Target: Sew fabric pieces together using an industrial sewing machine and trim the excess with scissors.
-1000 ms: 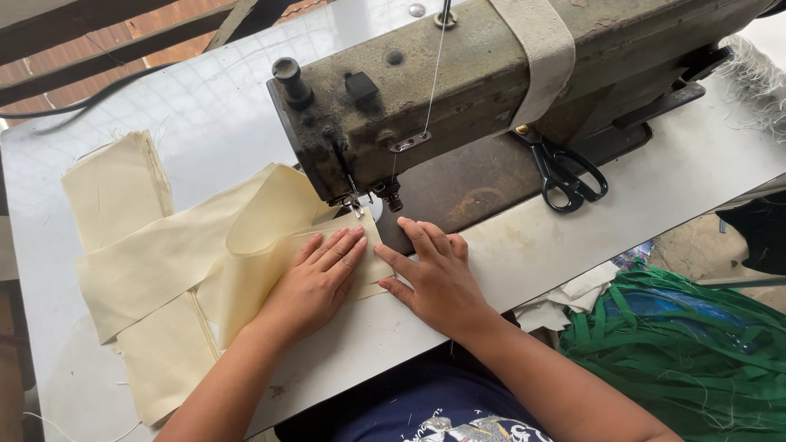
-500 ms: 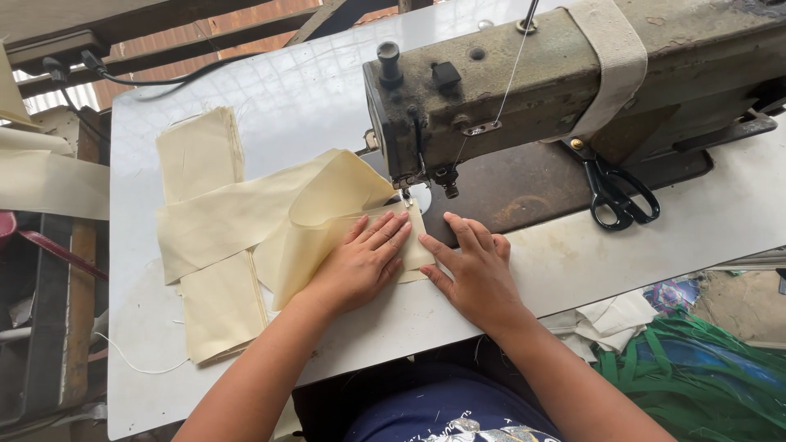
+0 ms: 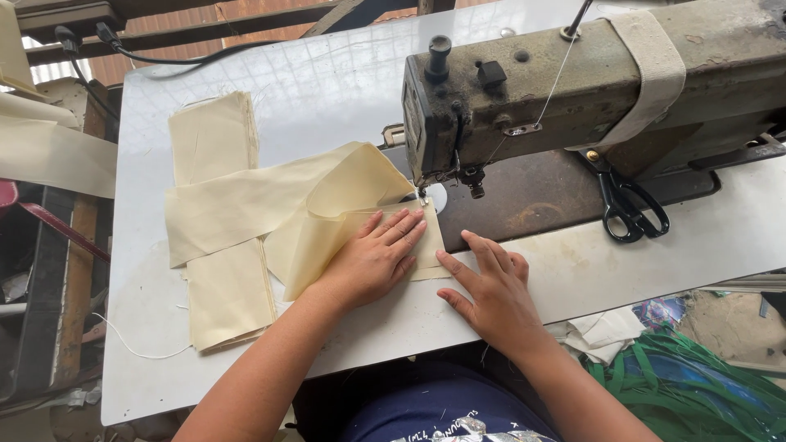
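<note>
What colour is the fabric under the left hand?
Pale cream-yellow, plain; the fabric under the left hand shows best in the head view.

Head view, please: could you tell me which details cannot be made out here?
- Needle tip: hidden behind the sewing machine head.
- Cream fabric edge at the needle: covered by the left hand.
- Machine's far end: cut off by the frame edge.
- Scissors blades: under the machine arm.

Head-worn view, steeply downward, close over sewing table
</note>
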